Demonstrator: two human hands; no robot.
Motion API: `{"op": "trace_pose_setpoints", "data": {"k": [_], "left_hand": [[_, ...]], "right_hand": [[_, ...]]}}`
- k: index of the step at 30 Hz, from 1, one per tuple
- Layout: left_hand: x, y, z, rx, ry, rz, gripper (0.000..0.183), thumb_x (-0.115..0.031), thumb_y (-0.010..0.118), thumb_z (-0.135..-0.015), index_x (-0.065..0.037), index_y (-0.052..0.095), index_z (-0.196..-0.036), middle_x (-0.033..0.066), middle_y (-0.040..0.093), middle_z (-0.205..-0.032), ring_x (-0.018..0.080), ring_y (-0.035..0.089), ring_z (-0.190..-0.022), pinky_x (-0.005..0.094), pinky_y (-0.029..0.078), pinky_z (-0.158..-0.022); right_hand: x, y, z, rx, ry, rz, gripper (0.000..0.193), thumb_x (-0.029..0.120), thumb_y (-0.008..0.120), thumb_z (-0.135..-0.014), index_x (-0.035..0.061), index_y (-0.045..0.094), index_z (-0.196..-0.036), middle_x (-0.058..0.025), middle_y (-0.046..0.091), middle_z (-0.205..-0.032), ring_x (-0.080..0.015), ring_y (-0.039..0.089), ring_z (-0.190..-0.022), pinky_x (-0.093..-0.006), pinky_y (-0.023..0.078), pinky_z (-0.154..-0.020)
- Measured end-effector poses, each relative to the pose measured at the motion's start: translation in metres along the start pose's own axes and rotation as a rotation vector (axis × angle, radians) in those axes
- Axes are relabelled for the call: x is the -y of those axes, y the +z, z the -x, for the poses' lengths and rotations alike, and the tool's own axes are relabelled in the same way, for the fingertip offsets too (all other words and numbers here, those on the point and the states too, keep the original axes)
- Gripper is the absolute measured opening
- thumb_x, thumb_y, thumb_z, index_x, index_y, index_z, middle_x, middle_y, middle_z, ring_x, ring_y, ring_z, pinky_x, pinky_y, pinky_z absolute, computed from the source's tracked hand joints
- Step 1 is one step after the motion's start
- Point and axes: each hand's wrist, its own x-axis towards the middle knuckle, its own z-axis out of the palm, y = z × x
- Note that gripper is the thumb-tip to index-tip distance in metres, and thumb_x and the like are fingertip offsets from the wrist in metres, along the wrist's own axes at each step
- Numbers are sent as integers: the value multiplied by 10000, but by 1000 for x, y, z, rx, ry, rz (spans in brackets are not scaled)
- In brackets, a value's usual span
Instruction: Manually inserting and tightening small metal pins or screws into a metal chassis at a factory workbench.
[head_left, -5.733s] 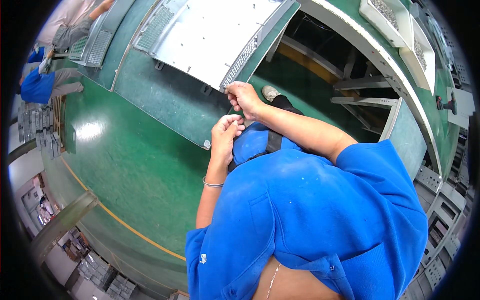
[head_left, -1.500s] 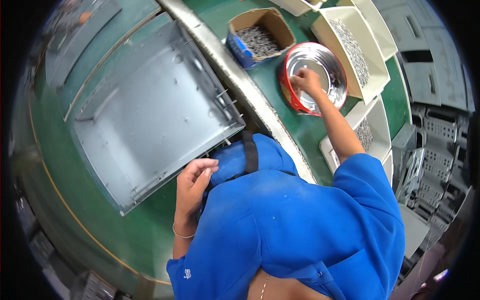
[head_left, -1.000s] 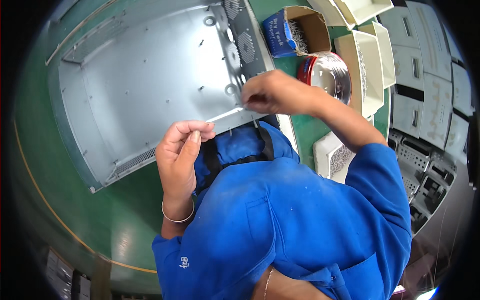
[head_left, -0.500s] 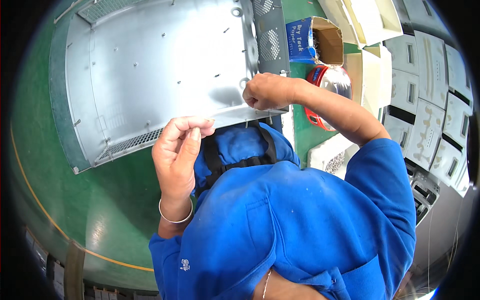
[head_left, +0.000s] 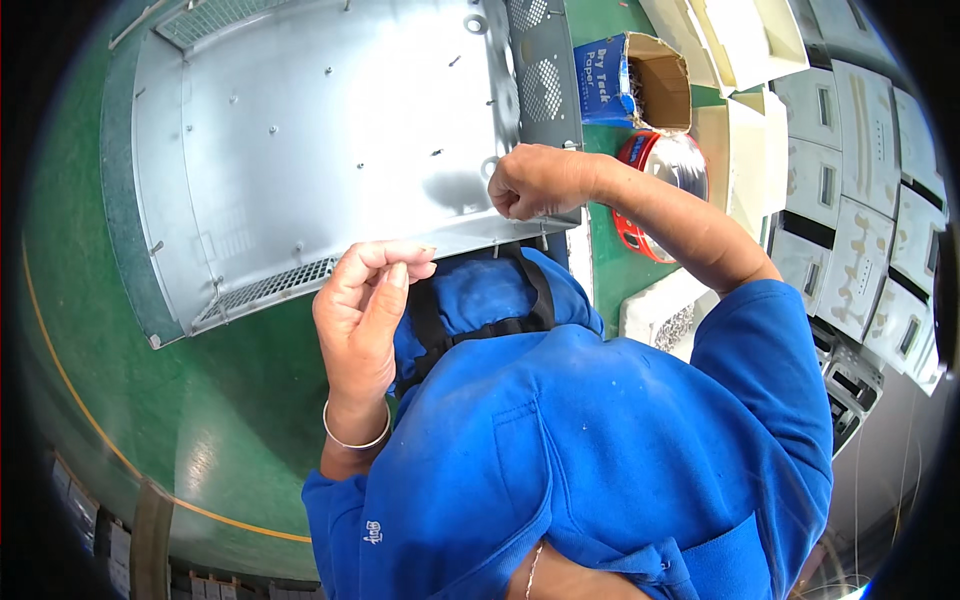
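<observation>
A shallow grey sheet-metal case (head_left: 310,200) with raised walls lies in front of me, with several small studs and perforated vent areas on it. My right hand (head_left: 540,182) is closed at its near right corner, fingers curled down inside the wall. Whatever sits in those fingertips is hidden. My left hand (head_left: 362,318), with a bracelet on its wrist, is held just off the near edge of the case. Its fingers are bent, with the thumb close to the index finger; any small thing between them is too small or hidden to name.
To the right stand a blue cardboard box (head_left: 603,80) with small parts inside, a red-rimmed round container (head_left: 630,232), cream plastic bins (head_left: 735,150) and a white foam tray (head_left: 645,305) of small metal parts. Pale metal panels (head_left: 850,110) are at the far right, above a green floor (head_left: 250,400).
My left hand has shifted slightly right and toward me, its fingers still bent. My right hand stays at the case corner, almost unmoved.
</observation>
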Motion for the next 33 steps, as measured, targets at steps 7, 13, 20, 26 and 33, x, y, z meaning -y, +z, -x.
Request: {"op": "trace_pose_setpoints", "data": {"k": [7, 13, 20, 26, 33], "left_hand": [[0, -1, -4, 4, -4, -5, 166, -84, 484, -845, 52, 549, -914, 138, 597, -887, 161, 563, -781, 273, 425, -749], [-2, 0, -7, 8, -5, -9, 161, -84, 486, -845, 50, 548, -910, 138, 598, -885, 162, 566, -782, 273, 426, -747], [-1, 1, -7, 14, -8, -16, 158, -82, 482, -847, 47, 548, -908, 138, 597, -887, 161, 568, -783, 271, 427, -748], [0, 1, -6, 7, -11, -21, 157, -83, 478, -849, 44, 549, -910, 135, 598, -888, 156, 568, -785, 271, 429, -749], [0, 0, -6, 14, -13, -12, 155, -78, 475, -851, 44, 548, -913, 135, 597, -889, 157, 570, -786, 270, 431, -752]], "right_hand": [[-6, 9, -2, -92, -61, 91, 76, 51, 566, -621, 15, 603, -678, -124, 581, -617, -268, 578, -602, -346, 447, -578], [-2, 3, 3, -27, 3, -27, 108, 6, 570, -615, 26, 620, -708, -129, 606, -672, -262, 598, -673, -343, 465, -616], [-6, 3, 3, -73, -14, -94, 130, 17, 583, -611, 11, 624, -734, -139, 603, -662, -254, 599, -667, -336, 460, -607], [-4, 1, 2, -31, -21, -73, 124, 17, 581, -609, 9, 622, -725, -141, 602, -659, -255, 597, -663, -338, 459, -608], [-6, 3, 2, -28, -79, -102, 103, 37, 576, -611, -3, 611, -700, -133, 585, -625, -237, 582, -602, -323, 443, -568]]}}
